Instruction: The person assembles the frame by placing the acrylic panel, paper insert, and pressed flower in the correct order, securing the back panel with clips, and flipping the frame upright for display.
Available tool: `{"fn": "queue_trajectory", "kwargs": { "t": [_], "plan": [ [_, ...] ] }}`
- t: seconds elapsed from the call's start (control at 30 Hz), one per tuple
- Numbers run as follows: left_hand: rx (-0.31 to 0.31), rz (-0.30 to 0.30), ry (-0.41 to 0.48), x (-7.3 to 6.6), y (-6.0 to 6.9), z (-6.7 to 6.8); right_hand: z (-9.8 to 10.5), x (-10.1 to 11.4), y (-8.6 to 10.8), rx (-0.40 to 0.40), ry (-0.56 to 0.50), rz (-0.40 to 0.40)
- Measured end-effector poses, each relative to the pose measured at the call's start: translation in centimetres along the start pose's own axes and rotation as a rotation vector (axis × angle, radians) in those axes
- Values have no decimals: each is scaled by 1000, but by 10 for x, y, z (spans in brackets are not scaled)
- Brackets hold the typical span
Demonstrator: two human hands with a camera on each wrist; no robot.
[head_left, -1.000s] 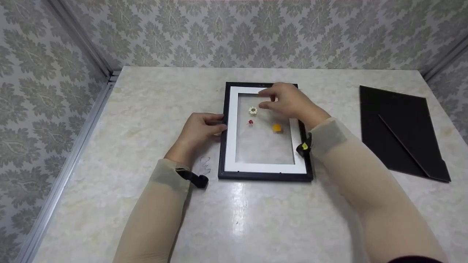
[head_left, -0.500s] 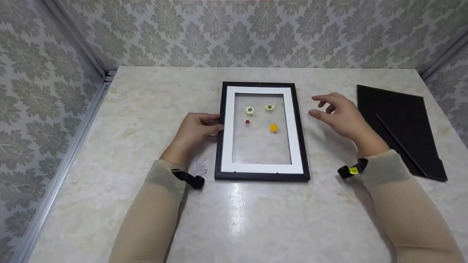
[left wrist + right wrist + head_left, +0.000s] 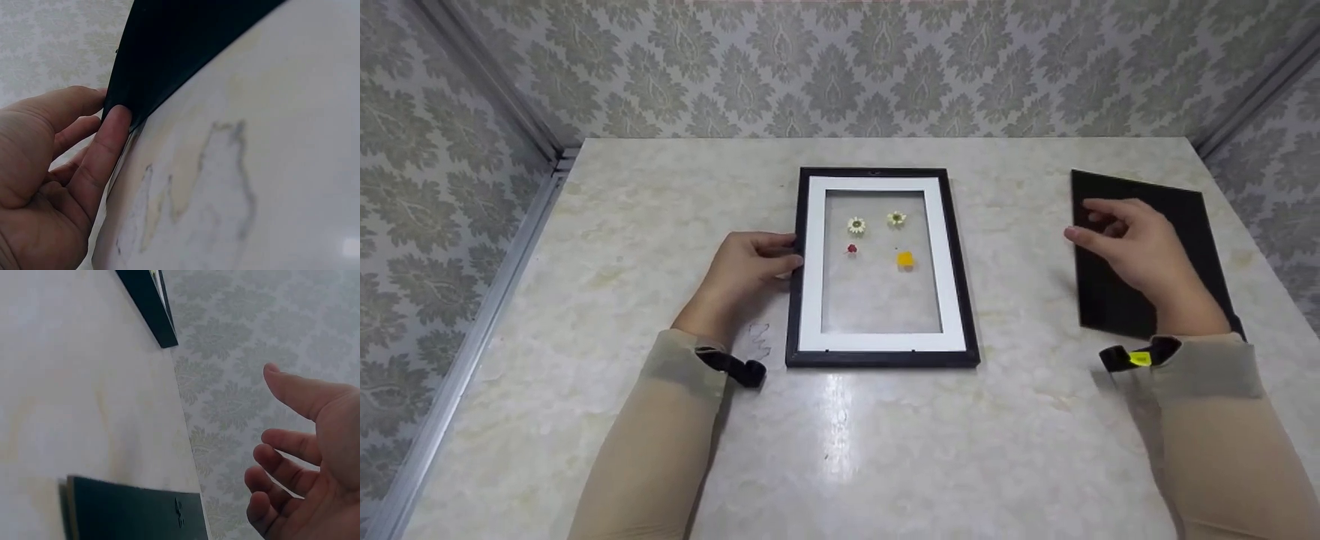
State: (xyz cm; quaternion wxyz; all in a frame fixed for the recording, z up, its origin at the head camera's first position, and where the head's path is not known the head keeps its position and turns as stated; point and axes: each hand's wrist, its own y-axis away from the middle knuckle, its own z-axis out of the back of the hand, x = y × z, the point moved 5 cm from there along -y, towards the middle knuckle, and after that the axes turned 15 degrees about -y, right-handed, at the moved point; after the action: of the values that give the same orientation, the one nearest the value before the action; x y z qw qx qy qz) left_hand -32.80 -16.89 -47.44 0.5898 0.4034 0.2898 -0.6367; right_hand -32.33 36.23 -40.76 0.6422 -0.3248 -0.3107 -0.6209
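A black picture frame with a white mat lies flat on the table. Inside its clear window are two whitish daisy-like flowers, a tiny red flower and a small yellow piece. My left hand touches the frame's left side with thumb and index fingertips; the left wrist view has the thumb against the dark side face. My right hand holds nothing. It hovers over the black backing board at the right, fingers loosely bent, and covers part of that board.
The pale marbled table ends at a patterned wall behind, with another wall on the left. Dark vein-like lines mark the tabletop beside my left wrist. Each wrist carries a black strapped camera.
My right hand has left the frame's top part and moved right, over the backing board. The second whitish flower, previously hidden by that hand, now shows. My left hand stays at the frame's side.
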Motion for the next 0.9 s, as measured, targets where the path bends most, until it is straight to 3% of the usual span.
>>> {"fn": "queue_trajectory", "kwargs": {
  "t": [0.2, 0.33, 0.63, 0.9],
  "plan": [
    [14, 14, 34, 2, 1, 0, 24, -33, -4, 19, -76, -185],
    [13, 17, 23, 1, 1, 0, 43, -53, -1, -9, -112, -301],
    [8, 9, 4, 1, 1, 2, 72, -89, 8, -45, -103, -442],
    [7, 16, -3, 0, 1, 0, 84, -106, 14, -64, -98, -503]
  ]
}}
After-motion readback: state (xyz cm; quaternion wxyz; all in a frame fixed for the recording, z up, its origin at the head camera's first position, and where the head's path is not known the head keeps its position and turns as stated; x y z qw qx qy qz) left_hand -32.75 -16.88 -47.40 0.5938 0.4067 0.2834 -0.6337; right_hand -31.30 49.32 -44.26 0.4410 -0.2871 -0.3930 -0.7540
